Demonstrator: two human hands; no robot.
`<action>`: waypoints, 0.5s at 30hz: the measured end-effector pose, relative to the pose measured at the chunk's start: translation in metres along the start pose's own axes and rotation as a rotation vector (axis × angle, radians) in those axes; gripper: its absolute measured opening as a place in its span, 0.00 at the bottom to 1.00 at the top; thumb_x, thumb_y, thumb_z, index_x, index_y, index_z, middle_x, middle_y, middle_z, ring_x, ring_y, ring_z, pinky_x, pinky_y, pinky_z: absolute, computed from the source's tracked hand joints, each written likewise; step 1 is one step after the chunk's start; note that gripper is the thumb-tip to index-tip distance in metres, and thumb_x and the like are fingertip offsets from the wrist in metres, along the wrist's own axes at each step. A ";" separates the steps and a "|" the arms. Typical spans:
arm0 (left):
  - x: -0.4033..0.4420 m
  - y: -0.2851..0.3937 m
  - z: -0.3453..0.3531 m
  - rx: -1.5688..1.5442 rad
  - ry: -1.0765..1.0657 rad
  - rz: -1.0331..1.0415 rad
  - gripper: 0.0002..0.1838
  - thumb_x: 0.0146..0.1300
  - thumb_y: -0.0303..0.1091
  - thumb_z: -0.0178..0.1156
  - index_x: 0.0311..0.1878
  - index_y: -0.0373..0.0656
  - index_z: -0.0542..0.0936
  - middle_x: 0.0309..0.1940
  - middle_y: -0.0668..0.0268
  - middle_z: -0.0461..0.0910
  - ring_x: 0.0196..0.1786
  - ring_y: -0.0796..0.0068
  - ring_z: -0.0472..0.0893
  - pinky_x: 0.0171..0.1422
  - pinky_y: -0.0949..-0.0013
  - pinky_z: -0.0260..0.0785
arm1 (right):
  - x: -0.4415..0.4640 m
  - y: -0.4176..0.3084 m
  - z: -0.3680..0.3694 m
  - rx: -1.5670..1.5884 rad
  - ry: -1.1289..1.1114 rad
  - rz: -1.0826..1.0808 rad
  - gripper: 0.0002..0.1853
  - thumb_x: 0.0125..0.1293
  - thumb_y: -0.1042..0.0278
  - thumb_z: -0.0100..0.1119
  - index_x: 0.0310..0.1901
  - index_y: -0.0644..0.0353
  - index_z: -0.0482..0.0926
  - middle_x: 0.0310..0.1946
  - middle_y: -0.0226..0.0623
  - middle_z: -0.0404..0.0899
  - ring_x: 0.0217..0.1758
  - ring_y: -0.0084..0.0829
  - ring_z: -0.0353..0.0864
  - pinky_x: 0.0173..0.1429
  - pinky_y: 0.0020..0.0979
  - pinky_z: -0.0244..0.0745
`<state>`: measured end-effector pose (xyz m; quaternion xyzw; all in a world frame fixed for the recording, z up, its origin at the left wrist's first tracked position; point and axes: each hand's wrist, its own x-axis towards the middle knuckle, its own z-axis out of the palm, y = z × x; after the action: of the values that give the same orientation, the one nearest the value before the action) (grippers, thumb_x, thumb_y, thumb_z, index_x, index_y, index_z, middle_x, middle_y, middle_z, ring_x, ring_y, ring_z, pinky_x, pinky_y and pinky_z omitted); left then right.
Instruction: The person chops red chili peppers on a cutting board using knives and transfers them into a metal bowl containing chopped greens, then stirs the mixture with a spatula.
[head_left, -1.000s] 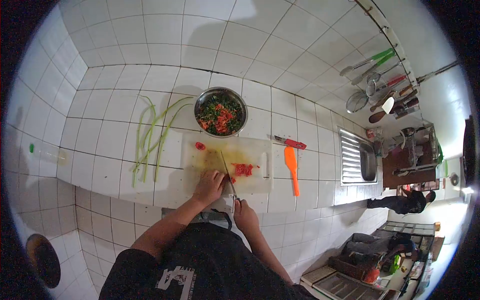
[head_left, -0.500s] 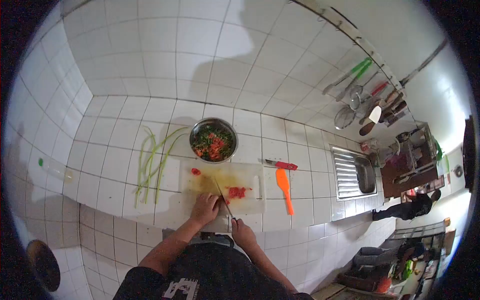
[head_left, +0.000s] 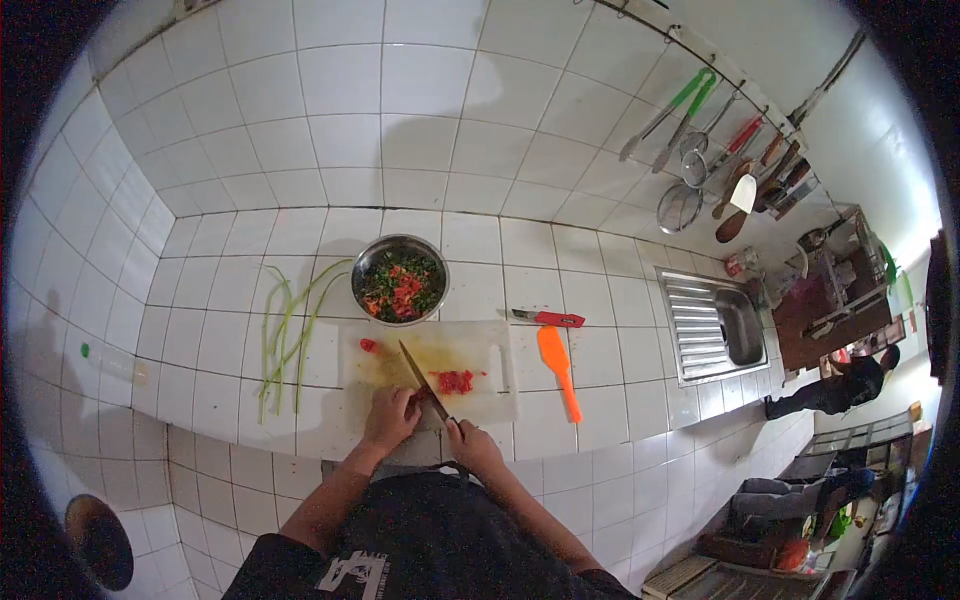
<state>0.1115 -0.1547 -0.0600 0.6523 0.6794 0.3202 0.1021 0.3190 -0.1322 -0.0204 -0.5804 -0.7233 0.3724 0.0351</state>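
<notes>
My right hand [head_left: 474, 447] is wrapped round the handle of a kitchen knife [head_left: 425, 382], whose blade points away and to the left over the white cutting board [head_left: 490, 405]. Beside the blade, my left hand [head_left: 391, 416] is closed with its fingers curled on the board; what they hold is hidden. Chopped red pieces [head_left: 455, 382], which look like tomato, lie to the right of the blade. A larger red piece [head_left: 369, 346] rests near the board's far left corner. Behind the board stands a metal bowl [head_left: 443, 296] of chopped greens and red bits.
Long green stalks [head_left: 285, 345] lie left of the board. To its right are an orange spatula [head_left: 557, 365] and a red-handled cutter [head_left: 555, 318]. A metal sink [head_left: 741, 333] is farther right, below hanging utensils [head_left: 700, 160]. Two people [head_left: 835, 392] are at the far right.
The view has shifted, so the counter's things sit a little further left. The knife's blade now shows broader and more of its side is visible. Both hands stay at the board's near edge.
</notes>
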 end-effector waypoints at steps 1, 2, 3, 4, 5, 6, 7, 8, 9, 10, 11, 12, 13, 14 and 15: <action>0.003 0.003 -0.003 0.000 -0.002 0.004 0.18 0.58 0.35 0.68 0.50 0.41 0.77 0.45 0.55 0.79 0.53 0.48 0.77 0.60 0.49 0.69 | 0.004 0.003 0.000 0.013 0.012 -0.014 0.29 0.78 0.41 0.43 0.41 0.65 0.78 0.32 0.64 0.82 0.41 0.67 0.82 0.47 0.60 0.75; 0.004 0.005 -0.007 -0.026 -0.013 0.009 0.17 0.59 0.34 0.66 0.50 0.41 0.78 0.45 0.55 0.79 0.53 0.49 0.77 0.61 0.49 0.69 | 0.006 0.006 0.001 0.014 0.012 -0.012 0.29 0.78 0.41 0.43 0.41 0.65 0.78 0.32 0.64 0.82 0.41 0.67 0.82 0.47 0.60 0.75; 0.006 0.005 -0.008 -0.050 -0.021 0.013 0.16 0.59 0.34 0.65 0.49 0.41 0.78 0.45 0.55 0.79 0.53 0.49 0.77 0.61 0.49 0.68 | 0.011 0.008 0.000 0.066 -0.002 0.021 0.31 0.77 0.40 0.44 0.41 0.65 0.80 0.31 0.63 0.82 0.41 0.66 0.82 0.47 0.58 0.76; 0.006 0.004 -0.008 -0.050 -0.021 0.011 0.16 0.59 0.34 0.65 0.49 0.41 0.78 0.45 0.55 0.79 0.53 0.49 0.77 0.61 0.49 0.68 | 0.014 0.009 0.000 0.118 -0.017 0.053 0.32 0.77 0.38 0.44 0.41 0.65 0.82 0.31 0.62 0.82 0.41 0.66 0.83 0.48 0.56 0.77; 0.006 0.004 -0.010 -0.063 -0.050 0.005 0.16 0.59 0.33 0.65 0.49 0.41 0.78 0.45 0.55 0.79 0.53 0.49 0.77 0.61 0.49 0.68 | 0.017 0.012 -0.001 0.118 -0.020 0.053 0.32 0.77 0.38 0.44 0.41 0.65 0.82 0.31 0.62 0.82 0.41 0.66 0.83 0.48 0.56 0.77; 0.006 0.003 -0.011 -0.076 -0.078 -0.002 0.15 0.59 0.32 0.64 0.49 0.40 0.78 0.45 0.55 0.79 0.52 0.49 0.77 0.61 0.49 0.68 | 0.020 0.014 -0.003 0.110 -0.048 0.032 0.34 0.76 0.37 0.45 0.38 0.66 0.83 0.28 0.59 0.82 0.37 0.62 0.84 0.45 0.53 0.78; 0.006 0.003 -0.013 -0.074 -0.078 -0.007 0.15 0.59 0.32 0.64 0.49 0.40 0.78 0.45 0.55 0.79 0.52 0.49 0.77 0.61 0.49 0.68 | 0.022 0.015 -0.004 0.102 -0.077 0.011 0.36 0.76 0.36 0.45 0.36 0.67 0.84 0.25 0.57 0.82 0.34 0.58 0.85 0.42 0.50 0.79; 0.007 0.002 -0.014 -0.082 -0.079 0.011 0.16 0.59 0.32 0.64 0.49 0.40 0.78 0.44 0.54 0.79 0.52 0.49 0.77 0.60 0.49 0.68 | 0.025 0.017 -0.003 0.101 -0.083 0.008 0.36 0.76 0.36 0.45 0.36 0.67 0.84 0.25 0.57 0.82 0.34 0.58 0.85 0.42 0.50 0.79; 0.006 0.002 -0.014 -0.092 -0.078 0.030 0.16 0.58 0.32 0.64 0.49 0.40 0.78 0.44 0.54 0.79 0.51 0.49 0.78 0.60 0.49 0.68 | 0.028 0.018 -0.003 0.166 -0.128 0.060 0.36 0.76 0.36 0.46 0.33 0.68 0.83 0.23 0.53 0.81 0.29 0.51 0.85 0.38 0.47 0.79; 0.005 0.001 -0.014 -0.092 -0.074 0.023 0.16 0.58 0.32 0.64 0.49 0.40 0.78 0.44 0.54 0.79 0.51 0.49 0.78 0.60 0.49 0.68 | 0.029 0.020 -0.003 0.229 -0.171 0.113 0.37 0.75 0.36 0.47 0.30 0.69 0.82 0.21 0.50 0.81 0.25 0.45 0.85 0.35 0.44 0.79; 0.005 0.001 -0.013 -0.081 -0.052 0.043 0.16 0.57 0.32 0.64 0.49 0.40 0.78 0.44 0.54 0.80 0.51 0.48 0.78 0.60 0.49 0.68 | 0.028 0.022 -0.004 0.223 -0.173 0.110 0.37 0.75 0.36 0.47 0.30 0.69 0.82 0.21 0.50 0.81 0.25 0.45 0.85 0.35 0.44 0.79; 0.006 0.000 -0.011 -0.068 -0.027 0.064 0.17 0.57 0.32 0.64 0.49 0.40 0.78 0.44 0.53 0.80 0.50 0.48 0.78 0.59 0.48 0.68 | 0.026 0.020 -0.007 0.255 -0.178 0.104 0.36 0.75 0.37 0.48 0.29 0.70 0.81 0.19 0.46 0.80 0.22 0.40 0.83 0.31 0.42 0.78; 0.008 -0.002 -0.010 -0.066 -0.016 0.063 0.17 0.57 0.32 0.64 0.49 0.40 0.78 0.44 0.53 0.80 0.50 0.48 0.78 0.59 0.48 0.68 | 0.025 0.017 -0.010 0.286 -0.183 0.096 0.36 0.76 0.37 0.49 0.28 0.70 0.81 0.18 0.43 0.79 0.20 0.35 0.81 0.28 0.40 0.77; 0.008 -0.003 -0.008 -0.109 -0.040 0.041 0.17 0.56 0.32 0.65 0.49 0.40 0.78 0.44 0.54 0.81 0.50 0.48 0.78 0.58 0.48 0.68 | 0.027 0.015 -0.013 0.280 -0.185 0.086 0.36 0.76 0.37 0.49 0.28 0.70 0.81 0.18 0.43 0.79 0.20 0.35 0.81 0.28 0.40 0.77; 0.006 -0.005 -0.007 -0.152 -0.065 0.018 0.17 0.56 0.32 0.65 0.49 0.40 0.78 0.43 0.54 0.81 0.49 0.48 0.78 0.57 0.48 0.68 | 0.028 0.014 -0.014 0.235 -0.188 0.089 0.36 0.76 0.38 0.49 0.27 0.69 0.80 0.17 0.42 0.78 0.19 0.35 0.80 0.27 0.39 0.76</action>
<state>0.1027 -0.1505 -0.0551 0.6589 0.6436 0.3502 0.1703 0.3284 -0.1002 -0.0292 -0.5662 -0.6484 0.5086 0.0185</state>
